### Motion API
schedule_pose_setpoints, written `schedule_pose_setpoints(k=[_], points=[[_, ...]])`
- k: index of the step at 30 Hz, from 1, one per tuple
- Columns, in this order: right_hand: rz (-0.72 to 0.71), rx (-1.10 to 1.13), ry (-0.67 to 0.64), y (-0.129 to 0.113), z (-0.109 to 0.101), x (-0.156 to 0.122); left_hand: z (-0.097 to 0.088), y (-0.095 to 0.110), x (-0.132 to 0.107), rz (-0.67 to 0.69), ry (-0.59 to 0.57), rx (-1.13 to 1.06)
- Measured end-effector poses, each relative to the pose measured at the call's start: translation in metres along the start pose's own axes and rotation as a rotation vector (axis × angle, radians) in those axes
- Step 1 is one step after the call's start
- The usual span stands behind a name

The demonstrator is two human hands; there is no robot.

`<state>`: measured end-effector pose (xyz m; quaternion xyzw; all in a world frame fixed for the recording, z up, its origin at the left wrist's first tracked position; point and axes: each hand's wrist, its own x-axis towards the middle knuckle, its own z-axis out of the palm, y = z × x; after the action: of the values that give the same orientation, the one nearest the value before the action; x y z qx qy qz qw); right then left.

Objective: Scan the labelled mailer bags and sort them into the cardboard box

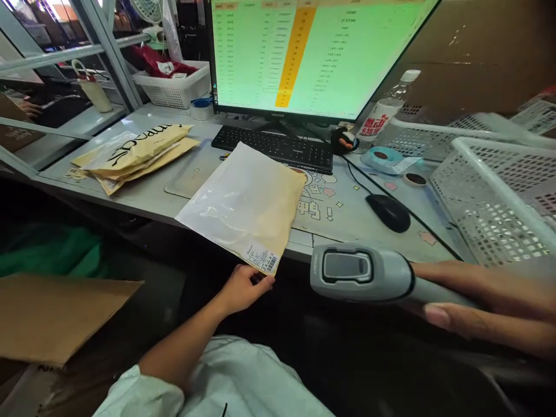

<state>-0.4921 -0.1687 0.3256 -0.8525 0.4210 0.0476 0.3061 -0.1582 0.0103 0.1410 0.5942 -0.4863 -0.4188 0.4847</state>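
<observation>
Nearest, well to the right of the keyboard [278, 145] and on the wearer's side of it, the right hand [482, 307] is wrapped around the handle of a grey handheld scanner [362, 272]; whether a finger presses a trigger cannot be seen. The scanner's head points leftward, apart from everything else. Directly in front of the keyboard, lower down, the left hand [245, 289] pinches the near corner of a flat mailer [243, 200], thumb and fingers closed on its edge.

The mailer, pale and glossy with a yellowish side, slants from beyond the desk [152, 113] edge up to the keyboard's front, its far corner overlapping the keys in this view. A white label [260, 256] with a barcode faces up beside the left hand.

The step in hand seems to be presenting this label for scanning; the next move would call for turning the scanner's nose onto the barcode while the left hand keeps the corner flat.

Right of the keyboard lie a black mouse [388, 213] and, beyond it, a white basket [499, 180]. Left of it rests a stack of yellow mailers [139, 153]. Behind it stands a monitor [299, 58] showing a green table with one orange column.
</observation>
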Motion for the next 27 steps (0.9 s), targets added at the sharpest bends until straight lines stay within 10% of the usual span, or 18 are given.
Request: schedule_pose_setpoints(k=[14,20,27], points=[[-0.023,-0.015,-0.098,-0.019,0.017,0.010,0.002,0.005,-0.004,-0.018,0.001,-0.006],[-0.066,-0.104,0.204,-0.055,0.028,0.062,0.006,0.005,-0.004,-0.081,-0.007,0.002],[0.218,-0.345,0.484,-0.009,0.065,0.142,0.002,-0.060,-0.005,-0.101,-0.067,-0.146]])
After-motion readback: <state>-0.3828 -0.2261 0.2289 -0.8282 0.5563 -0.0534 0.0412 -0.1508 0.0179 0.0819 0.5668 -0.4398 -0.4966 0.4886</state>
